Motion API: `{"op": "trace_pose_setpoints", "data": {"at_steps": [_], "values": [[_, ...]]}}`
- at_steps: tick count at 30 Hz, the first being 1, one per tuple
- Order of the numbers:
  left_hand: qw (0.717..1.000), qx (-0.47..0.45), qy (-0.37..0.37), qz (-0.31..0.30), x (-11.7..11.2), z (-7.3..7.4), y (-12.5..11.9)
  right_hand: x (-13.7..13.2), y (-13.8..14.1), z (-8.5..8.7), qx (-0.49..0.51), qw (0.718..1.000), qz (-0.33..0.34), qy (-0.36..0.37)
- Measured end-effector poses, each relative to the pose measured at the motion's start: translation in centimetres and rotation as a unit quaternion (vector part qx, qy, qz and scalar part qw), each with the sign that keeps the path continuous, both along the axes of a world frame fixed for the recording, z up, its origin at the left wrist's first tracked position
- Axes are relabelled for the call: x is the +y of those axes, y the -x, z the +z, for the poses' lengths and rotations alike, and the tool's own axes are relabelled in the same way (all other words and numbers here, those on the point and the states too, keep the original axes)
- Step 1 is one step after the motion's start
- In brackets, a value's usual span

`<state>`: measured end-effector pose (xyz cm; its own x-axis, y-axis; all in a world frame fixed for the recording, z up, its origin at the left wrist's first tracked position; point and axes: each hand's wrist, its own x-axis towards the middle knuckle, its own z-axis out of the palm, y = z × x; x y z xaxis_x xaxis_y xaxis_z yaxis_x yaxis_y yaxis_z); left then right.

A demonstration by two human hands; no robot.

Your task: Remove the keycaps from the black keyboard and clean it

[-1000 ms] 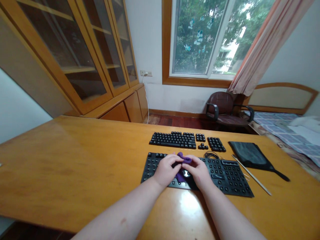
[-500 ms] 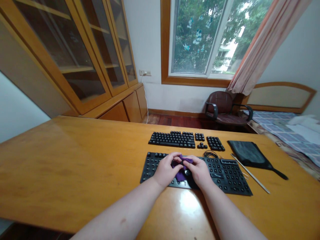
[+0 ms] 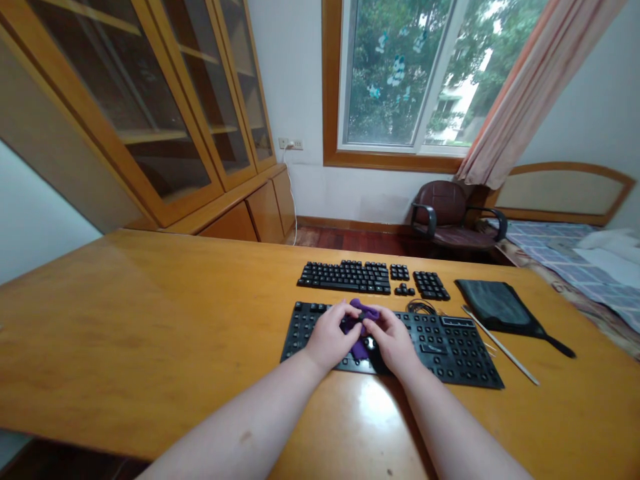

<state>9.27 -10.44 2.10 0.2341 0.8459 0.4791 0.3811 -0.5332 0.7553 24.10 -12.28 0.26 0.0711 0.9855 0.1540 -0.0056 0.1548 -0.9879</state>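
Note:
Over the middle of a black keyboard base (image 3: 466, 365), my left hand (image 3: 330, 337) and my right hand (image 3: 394, 340) meet with fingers pinched together. Both grip a purple cloth (image 3: 359, 350), bunched at the top with one end hanging down. A small dark piece shows between the fingertips, perhaps a keycap; the fingers cover most of it. The base has its keycaps off in most places, and bare switches stick up. Behind it, loose black keycaps (image 3: 345, 277) lie in keyboard order, with a number pad block (image 3: 431, 285) of them on the right.
A coiled black cable (image 3: 421, 307) lies behind the base. To the right are a thin pale stick (image 3: 501, 345) and a black pouch (image 3: 500, 305) with a strap. The wooden table (image 3: 165, 333) extends far left; a chair (image 3: 445, 210) stands beyond it.
My hands stay together over the base while the fingers shift on the purple cloth. Its bunched top now stands slightly higher above the fingertips.

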Motion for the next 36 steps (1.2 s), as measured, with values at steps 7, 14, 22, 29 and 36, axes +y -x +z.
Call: {"op": "trace_pose_setpoints", "data": {"at_steps": [7,14,22,29,36], "values": [[0.998,0.022,-0.048,-0.043,-0.07,0.27,-0.07,0.08,-0.05,0.65,0.043,0.999,0.017,0.026],[0.999,0.027,-0.035,-0.017,-0.18,0.34,-0.06,-0.31,0.17,0.74,0.045,0.999,-0.022,0.005],[0.998,0.032,-0.034,-0.044,-0.18,0.57,0.09,-0.29,0.19,0.87,0.044,0.999,0.004,0.004],[0.999,0.006,-0.020,-0.040,-0.32,0.52,0.03,-0.11,0.02,0.98,0.064,0.997,-0.036,0.018],[0.999,-0.030,0.027,-0.023,-0.12,0.29,0.12,0.08,0.00,0.64,0.116,0.991,-0.063,0.028]]}}
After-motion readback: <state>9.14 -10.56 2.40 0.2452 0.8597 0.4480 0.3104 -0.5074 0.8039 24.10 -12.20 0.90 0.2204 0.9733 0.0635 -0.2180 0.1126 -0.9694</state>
